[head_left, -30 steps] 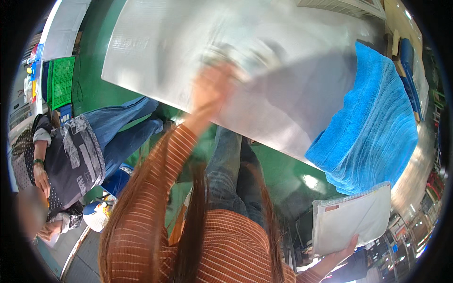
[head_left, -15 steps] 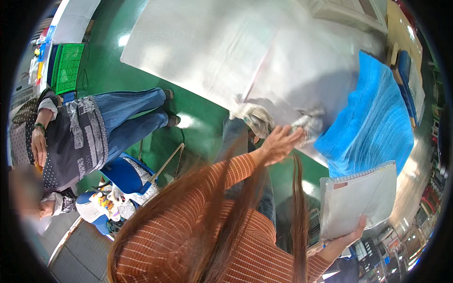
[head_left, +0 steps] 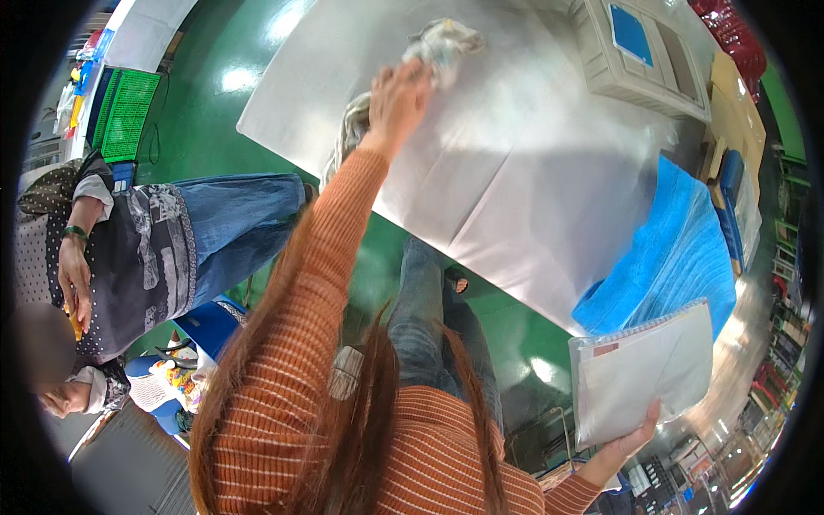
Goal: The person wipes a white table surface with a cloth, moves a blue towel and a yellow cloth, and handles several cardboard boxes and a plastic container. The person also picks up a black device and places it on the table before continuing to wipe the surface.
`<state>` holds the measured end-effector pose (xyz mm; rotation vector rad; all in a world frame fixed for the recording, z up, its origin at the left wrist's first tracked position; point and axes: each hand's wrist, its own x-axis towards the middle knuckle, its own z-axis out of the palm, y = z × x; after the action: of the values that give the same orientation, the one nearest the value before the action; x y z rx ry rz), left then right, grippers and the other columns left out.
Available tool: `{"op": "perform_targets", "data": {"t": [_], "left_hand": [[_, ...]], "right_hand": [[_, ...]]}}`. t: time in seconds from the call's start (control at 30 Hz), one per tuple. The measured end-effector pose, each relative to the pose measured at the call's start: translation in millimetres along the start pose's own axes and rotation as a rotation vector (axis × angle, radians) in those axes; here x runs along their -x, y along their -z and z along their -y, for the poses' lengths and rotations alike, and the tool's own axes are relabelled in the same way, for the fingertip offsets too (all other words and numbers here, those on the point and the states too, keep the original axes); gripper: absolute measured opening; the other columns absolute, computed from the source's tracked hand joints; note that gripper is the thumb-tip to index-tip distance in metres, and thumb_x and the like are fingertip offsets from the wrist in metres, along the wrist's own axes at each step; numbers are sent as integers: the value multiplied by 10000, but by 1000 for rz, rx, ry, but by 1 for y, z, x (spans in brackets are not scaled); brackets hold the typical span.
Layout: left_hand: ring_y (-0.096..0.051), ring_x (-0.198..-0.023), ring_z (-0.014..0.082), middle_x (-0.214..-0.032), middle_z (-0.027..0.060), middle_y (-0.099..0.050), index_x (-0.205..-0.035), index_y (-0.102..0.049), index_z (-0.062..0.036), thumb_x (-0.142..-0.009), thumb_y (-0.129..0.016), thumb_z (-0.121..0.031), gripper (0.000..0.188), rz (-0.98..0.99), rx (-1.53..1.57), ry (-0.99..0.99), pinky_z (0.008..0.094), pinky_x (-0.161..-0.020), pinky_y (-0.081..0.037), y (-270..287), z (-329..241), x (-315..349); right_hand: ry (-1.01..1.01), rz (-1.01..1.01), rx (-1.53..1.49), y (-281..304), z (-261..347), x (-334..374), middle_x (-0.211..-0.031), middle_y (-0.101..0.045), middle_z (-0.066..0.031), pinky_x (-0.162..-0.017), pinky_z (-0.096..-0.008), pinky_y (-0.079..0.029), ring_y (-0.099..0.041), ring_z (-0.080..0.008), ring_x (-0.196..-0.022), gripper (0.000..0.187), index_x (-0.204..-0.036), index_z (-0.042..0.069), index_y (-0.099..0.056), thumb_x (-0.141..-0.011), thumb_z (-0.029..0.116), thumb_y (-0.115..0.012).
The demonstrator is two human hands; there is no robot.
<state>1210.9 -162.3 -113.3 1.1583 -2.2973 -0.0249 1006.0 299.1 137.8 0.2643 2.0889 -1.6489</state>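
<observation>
My left hand (head_left: 396, 105) is pressed on the white tabletop (head_left: 481, 163), closed over a crumpled pale cloth (head_left: 445, 50). Part of the cloth sticks out beyond the fingers, and another fold trails beside the wrist toward the table's left edge. Off to the right, my right hand (head_left: 633, 434) grips the lower edge of a spiral-bound pad (head_left: 642, 369) in a clear plastic cover, held just off the table's near corner. Beside the pad, a wavy bright blue sheet or stack of sheets (head_left: 665, 257) lies over the table's right end.
A grey plastic case (head_left: 605, 64) with a blue card on it stands at the table's far right. Flat boards (head_left: 730, 193) lean beyond the blue sheets. At left stands another person (head_left: 154, 249), close to a blue chair (head_left: 202, 330). A green mesh crate (head_left: 124, 116) is farther back.
My left hand has swept with the cloth from the near edge up and leftward across the tabletop. The pad in my right hand has shifted only slightly.
</observation>
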Motion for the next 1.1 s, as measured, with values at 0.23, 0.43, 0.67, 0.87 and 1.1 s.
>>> {"op": "perform_targets", "data": {"t": [0.23,0.43,0.67,0.87,1.1], "left_hand": [[-467,-1023,240,-1272,-20,-486,-1212,-570,-248,-730,-648,-128,502,588,277,-355,368,-893,-402,82,-29,93],[-457,-1021,255,-1220,-19,-497,-1154,-598,-223,-812,-585,-136,352,306,266,-383,366,-873,-392,-32,-69,-110],[-469,-1013,283,-1217,45,-508,-1163,-600,-189,-795,-571,-131,374,307,244,-210,410,-866,-400,-55,-67,-141],[-468,-1065,262,-1286,-1,-480,-1244,-557,-229,-759,-582,-115,499,614,179,-254,401,-931,-361,76,38,-6],[-507,-1024,295,-1173,70,-559,-1173,-601,-157,-808,-603,-168,366,34,23,96,415,-917,-378,-22,146,-188]], "right_hand": [[-27,79,-79,-51,2,-27,-1271,-435,-174,-953,-396,-403,-470,-293,-1140,728,-1333,-34,-326,-791,379,-582],[-69,27,-190,-83,6,-41,-1266,-442,-166,-954,-403,-406,-474,-289,-1137,719,-1343,-19,-322,-780,334,-597],[-38,38,-167,-111,17,-54,-1264,-450,-170,-946,-406,-417,-493,-292,-1119,708,-1338,-24,-327,-770,288,-613],[-112,111,-147,-145,5,-80,-1112,-568,-188,-891,-397,-451,-573,-298,-995,575,-1135,-99,-511,-815,374,-573],[-77,40,3,-182,26,-67,-1176,-534,-207,-920,-409,-433,-544,-310,-1050,589,-1168,-107,-484,-825,365,-564]]}}
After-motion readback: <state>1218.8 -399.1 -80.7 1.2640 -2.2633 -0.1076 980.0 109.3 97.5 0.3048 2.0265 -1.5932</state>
